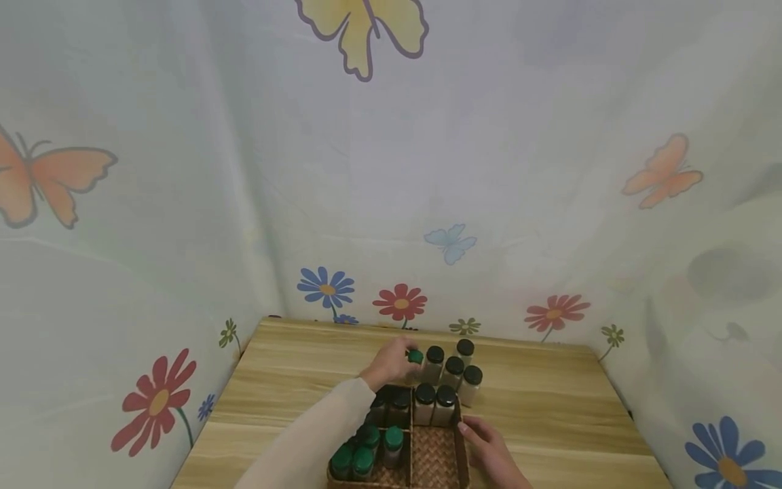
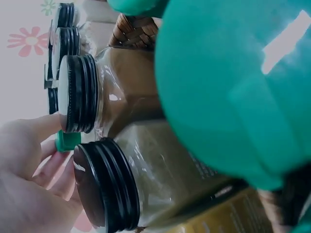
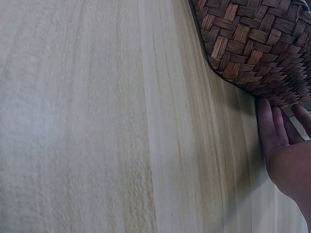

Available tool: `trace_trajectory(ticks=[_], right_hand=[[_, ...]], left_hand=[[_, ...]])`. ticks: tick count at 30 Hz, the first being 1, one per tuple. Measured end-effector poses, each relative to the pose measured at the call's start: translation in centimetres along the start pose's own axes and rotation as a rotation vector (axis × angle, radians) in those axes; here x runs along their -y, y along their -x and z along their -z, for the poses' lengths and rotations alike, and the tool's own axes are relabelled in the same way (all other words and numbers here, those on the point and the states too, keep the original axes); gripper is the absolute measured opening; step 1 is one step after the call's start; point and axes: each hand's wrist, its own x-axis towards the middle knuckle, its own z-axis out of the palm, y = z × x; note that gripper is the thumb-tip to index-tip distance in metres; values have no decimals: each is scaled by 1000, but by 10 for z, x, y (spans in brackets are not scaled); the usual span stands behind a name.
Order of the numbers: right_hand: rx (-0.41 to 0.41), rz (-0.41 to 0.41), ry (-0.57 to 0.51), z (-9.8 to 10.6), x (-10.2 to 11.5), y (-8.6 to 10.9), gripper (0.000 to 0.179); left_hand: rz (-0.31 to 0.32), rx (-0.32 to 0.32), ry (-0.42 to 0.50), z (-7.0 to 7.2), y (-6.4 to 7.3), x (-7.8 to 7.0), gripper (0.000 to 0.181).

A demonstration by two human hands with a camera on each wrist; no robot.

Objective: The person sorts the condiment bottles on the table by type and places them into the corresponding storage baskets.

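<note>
Behind the woven basket (image 1: pixel 434 458), my left hand (image 1: pixel 391 361) holds a small jar with a green cap (image 1: pixel 415 356) by its top. In the left wrist view the fingers curl about that green cap (image 2: pixel 68 141), partly hidden by black-lidded jars (image 2: pixel 77 92) in front. Just right of the held jar stands a black-lidded jar (image 1: pixel 434 363) on the table. My right hand (image 1: pixel 491 451) rests at the basket's right side. The right wrist view has its straight fingers (image 3: pixel 267 124) against the basket's woven wall (image 3: pixel 243 43), low down by the table.
Several black-lidded jars (image 1: pixel 471 384) stand on the wooden table (image 1: pixel 537 407) behind the basket. Dividers split the basket; green-capped jars (image 1: pixel 363 462) fill the front left, dark jars (image 1: pixel 400 401) the back left, two pale jars (image 1: pixel 445 404) the back right. A patterned curtain (image 1: pixel 519 170) encloses the table.
</note>
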Motion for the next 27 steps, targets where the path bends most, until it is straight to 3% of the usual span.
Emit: trace_trajectory(ticks=[13,17,20,27], right_hand=[[15,-6,-2,-3,2,-1,66],[14,-12,-9,-4,2,-1,68],[2,-7,-20,-4,1,-1,66],[-17,-9,-16,-1,-2,-2,64]], left_hand=[[-17,-7,-20,13,3,6,22],[-44,4,-28,28,4,2,22],[-102,-4,-43,40,5,1,25],[-147,-11,67,75,15,-7,29]])
